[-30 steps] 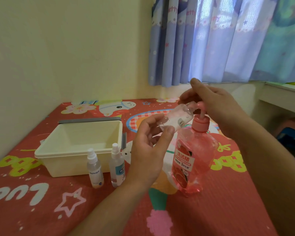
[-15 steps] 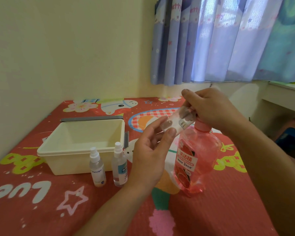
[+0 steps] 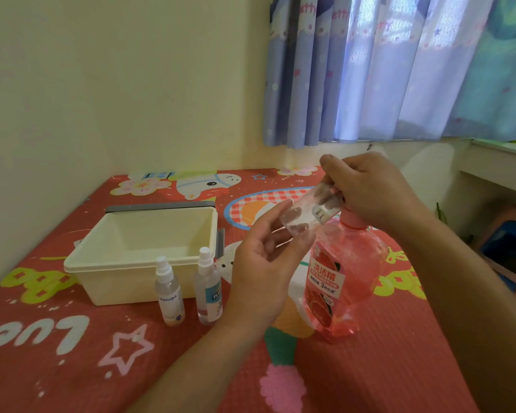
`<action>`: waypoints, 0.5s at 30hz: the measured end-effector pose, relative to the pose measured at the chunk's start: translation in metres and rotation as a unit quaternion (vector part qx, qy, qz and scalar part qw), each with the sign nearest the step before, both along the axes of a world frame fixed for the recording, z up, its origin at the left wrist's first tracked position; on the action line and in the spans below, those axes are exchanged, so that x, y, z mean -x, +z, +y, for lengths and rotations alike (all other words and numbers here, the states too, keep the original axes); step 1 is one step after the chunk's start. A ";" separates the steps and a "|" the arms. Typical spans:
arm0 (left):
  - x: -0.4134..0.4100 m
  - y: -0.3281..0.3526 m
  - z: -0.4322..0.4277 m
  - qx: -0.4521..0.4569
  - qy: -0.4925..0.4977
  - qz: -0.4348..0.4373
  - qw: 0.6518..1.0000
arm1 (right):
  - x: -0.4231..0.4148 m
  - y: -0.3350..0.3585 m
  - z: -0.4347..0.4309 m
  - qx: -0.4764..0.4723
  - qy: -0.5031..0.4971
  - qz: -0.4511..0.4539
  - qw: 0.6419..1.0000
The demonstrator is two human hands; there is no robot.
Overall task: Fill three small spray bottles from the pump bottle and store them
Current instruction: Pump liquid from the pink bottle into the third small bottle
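The left hand [image 3: 259, 269] is pinching the clear bottle [image 3: 307, 213] by its lower end, thumb on the near side and fingers behind, so the grip is clamped on it. The clear bottle is lying tilted in the air, its base toward the left hand and its upper end reaching up to the right, under the right hand [image 3: 370, 189]. The right hand is curling down over the top of the pump bottle [image 3: 340, 278], hiding the pump head; some of its fingertips are showing through the clear bottle's wall. Whether liquid is running in, I cannot tell. The pump bottle is standing upright on the mat [image 3: 399, 368], full of pink liquid.

To the left, the Beluga bottle [image 3: 169, 293] and the blue-label bottle [image 3: 208, 290] are standing side by side, spray caps on, just in front of the bin [image 3: 125, 263]. The bin is sitting open on the mat near the wall. A curtain [image 3: 370, 70] is hanging behind.
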State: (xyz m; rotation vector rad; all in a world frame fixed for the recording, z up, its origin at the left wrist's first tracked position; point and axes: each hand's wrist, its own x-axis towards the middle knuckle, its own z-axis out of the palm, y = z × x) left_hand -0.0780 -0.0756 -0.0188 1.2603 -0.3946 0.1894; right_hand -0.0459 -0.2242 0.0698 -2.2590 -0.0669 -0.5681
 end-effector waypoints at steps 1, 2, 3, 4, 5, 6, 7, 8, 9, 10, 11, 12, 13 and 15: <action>0.000 -0.001 0.000 0.002 0.000 0.000 1.000 | 0.000 -0.002 0.000 0.002 0.000 0.002 1.000; -0.001 -0.001 0.000 0.002 0.000 -0.002 1.000 | 0.000 -0.002 -0.001 0.004 0.002 0.006 1.000; 0.000 -0.001 0.000 0.001 -0.001 -0.001 1.000 | 0.000 -0.001 -0.001 0.002 0.006 0.011 1.000; 0.000 -0.001 0.000 -0.001 -0.001 -0.001 1.000 | 0.000 0.000 -0.001 0.000 0.008 0.015 1.000; 0.000 -0.001 0.000 -0.002 0.001 -0.003 1.000 | 0.000 0.001 -0.001 -0.001 0.010 0.013 1.000; 0.000 -0.001 0.000 -0.003 0.002 -0.005 1.000 | 0.000 0.003 0.000 -0.002 0.010 0.009 1.000; 0.000 -0.001 0.000 -0.005 0.002 -0.005 1.000 | 0.000 0.002 0.000 -0.004 0.010 0.004 1.000; 0.000 -0.001 0.000 -0.005 0.002 -0.006 1.000 | 0.000 0.002 0.000 -0.006 0.009 0.000 1.000; 0.000 -0.002 0.000 -0.006 0.000 -0.004 1.000 | 0.000 -0.001 0.000 -0.009 0.007 -0.002 1.000; 0.000 -0.002 0.000 -0.006 0.000 -0.003 1.000 | 0.000 -0.002 -0.001 -0.009 0.007 -0.001 1.000; 0.000 -0.002 0.001 -0.006 0.000 -0.002 1.000 | 0.000 -0.002 -0.001 -0.007 0.010 0.003 1.000; 0.000 -0.002 0.001 -0.007 0.000 -0.001 1.000 | 0.001 -0.002 -0.001 -0.007 0.014 0.009 1.000; 0.000 -0.003 0.001 -0.009 0.000 -0.001 1.000 | 0.001 -0.001 -0.002 -0.011 0.019 0.015 1.000; 0.001 -0.002 0.002 -0.013 -0.001 -0.003 1.000 | 0.003 0.003 -0.001 -0.023 0.025 0.016 0.999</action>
